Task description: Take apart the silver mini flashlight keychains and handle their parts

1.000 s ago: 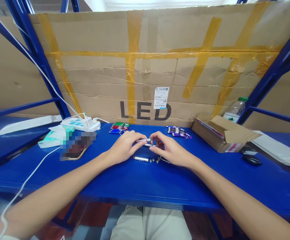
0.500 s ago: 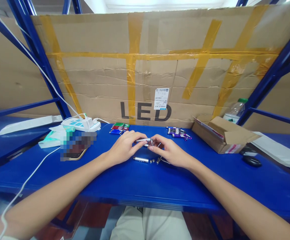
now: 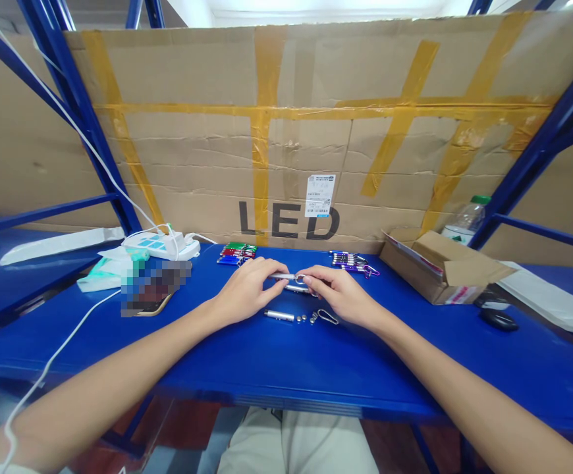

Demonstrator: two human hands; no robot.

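Silver tube (image 3: 285, 276): slim, shiny, level above the bench (image 3: 247, 368), a small metal ring (image 3: 300, 278) at its right end. Left hand (image 3: 251, 288) grasps the tube between thumb and fingers; right hand (image 3: 344, 294) has its fingers pinched on the ring. Versus half a second ago: right hand flatter, ring more exposed; the clip (image 3: 328, 317), then partly covered, now shows whole. Bench blue, with a second tube (image 3: 280, 316) and small metal discs (image 3: 304, 318) nearby. Taped cardboard (image 3: 192, 164) behind.

There are two hands (image 3: 251, 291) (image 3: 344, 294), three silver tubes (image 3: 282, 276) (image 3: 296, 288) (image 3: 280, 316), one phone (image 3: 162, 301), one power strip (image 3: 153, 245) and one bottle (image 3: 463, 222).
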